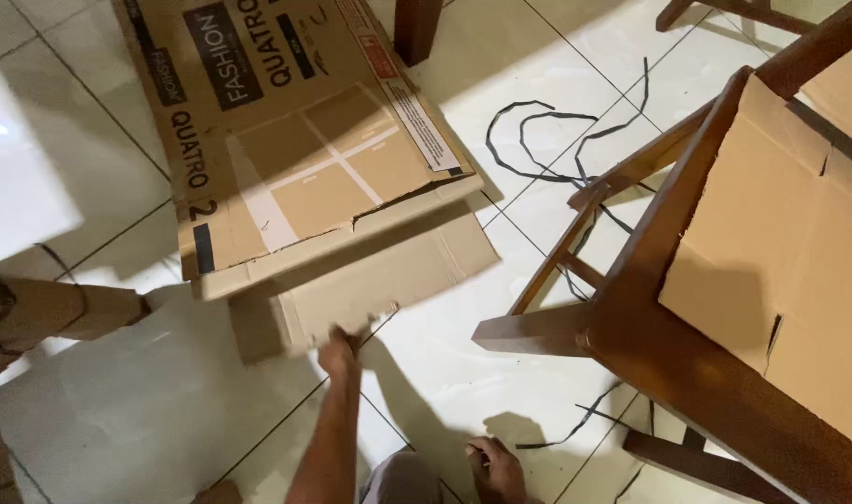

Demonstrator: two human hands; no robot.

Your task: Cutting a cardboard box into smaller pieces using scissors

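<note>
My left hand (340, 350) reaches forward and grips the near edge of a flattened cardboard flap (370, 280) lying on the white tiled floor. A larger opened brown cardboard box (295, 131) with dark printed panels and pale tape marks lies over that flap, tilted up. My right hand (494, 467) rests low near my knee with curled fingers, touching the end of a thin black strap (575, 431); whether it grips the strap is unclear.
A dark wooden chair (650, 327) stands at the right with a cardboard sheet (799, 243) on its seat. Loose black straps (547, 140) curl on the tiles behind it. Stacked cardboard pieces (34, 308) sit at the left edge. A wooden leg (417, 28) stands at the top.
</note>
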